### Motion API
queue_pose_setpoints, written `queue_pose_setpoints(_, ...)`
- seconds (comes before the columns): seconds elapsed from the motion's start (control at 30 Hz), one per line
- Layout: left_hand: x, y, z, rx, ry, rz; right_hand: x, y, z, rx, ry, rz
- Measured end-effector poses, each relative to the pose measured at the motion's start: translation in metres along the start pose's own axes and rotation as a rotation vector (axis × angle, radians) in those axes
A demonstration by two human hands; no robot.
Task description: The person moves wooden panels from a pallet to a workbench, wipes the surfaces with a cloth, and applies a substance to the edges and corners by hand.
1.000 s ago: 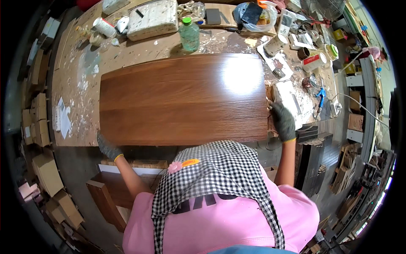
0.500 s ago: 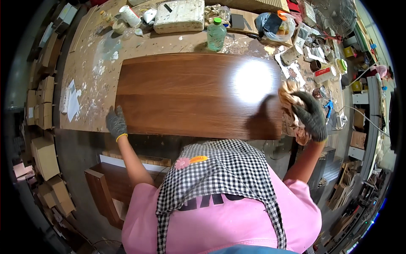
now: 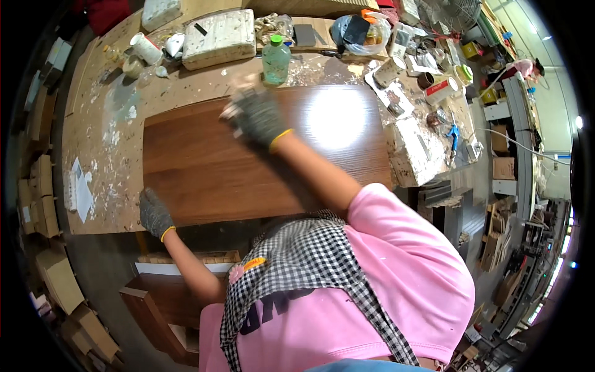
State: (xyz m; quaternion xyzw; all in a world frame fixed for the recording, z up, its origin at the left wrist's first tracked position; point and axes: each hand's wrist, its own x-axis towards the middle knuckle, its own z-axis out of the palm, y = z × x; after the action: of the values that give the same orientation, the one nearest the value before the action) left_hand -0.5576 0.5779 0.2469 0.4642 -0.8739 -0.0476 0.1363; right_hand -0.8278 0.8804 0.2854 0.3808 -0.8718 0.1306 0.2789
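Note:
A brown wood-grain panel (image 3: 204, 180) lies flat on the workbench, with a bright light reflected in its right half. My left hand (image 3: 156, 214), in a grey glove with a yellow cuff, grips the panel's near left edge. My right hand (image 3: 260, 119), gloved the same way, is over the panel's far edge, left of its middle. It is closed on a crumpled tan rag (image 3: 229, 113), mostly hidden under the glove and smeared by motion. Just beyond that hand stands a green-capped bottle (image 3: 275, 61) of pale green liquid.
A paint-stained white block (image 3: 218, 40) sits at the back of the workbench (image 3: 102, 161). Cans, cups and a red-and-white tin (image 3: 440, 91) crowd the right, with a blue air gun (image 3: 454, 136) nearby. A brown wooden piece (image 3: 145, 310) stands below, beside my left arm.
My right hand has swept the rag leftward from beyond the panel's right end to its far edge. A white block at the right is now uncovered. My left hand stays on the left edge.

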Motion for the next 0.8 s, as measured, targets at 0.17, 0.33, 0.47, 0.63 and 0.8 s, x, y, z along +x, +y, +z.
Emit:
queue_pose_setpoints(0.17,0.004,0.007,-0.001,0.014,0.027,0.045,-0.095,0.209,-0.054,0.025,-0.476,0.465)
queue_pose_setpoints(0.33,0.013,0.004,0.018,0.133,0.075,0.137,-0.191,0.351,-0.092,-0.288,-0.620,0.854)
queue_pose_setpoints(0.47,0.028,-0.050,0.033,0.426,0.132,0.469,-0.086,0.258,-0.130,0.717,-0.133,0.665)
queue_pose_setpoints(0.63,0.032,-0.053,0.044,0.210,0.087,0.370,-0.082,0.196,-0.047,0.018,-0.439,0.243)
queue_pose_setpoints(0.8,0.021,-0.024,0.016,-0.056,0.109,0.187,0.006,0.054,-0.002,0.027,-0.542,0.179)
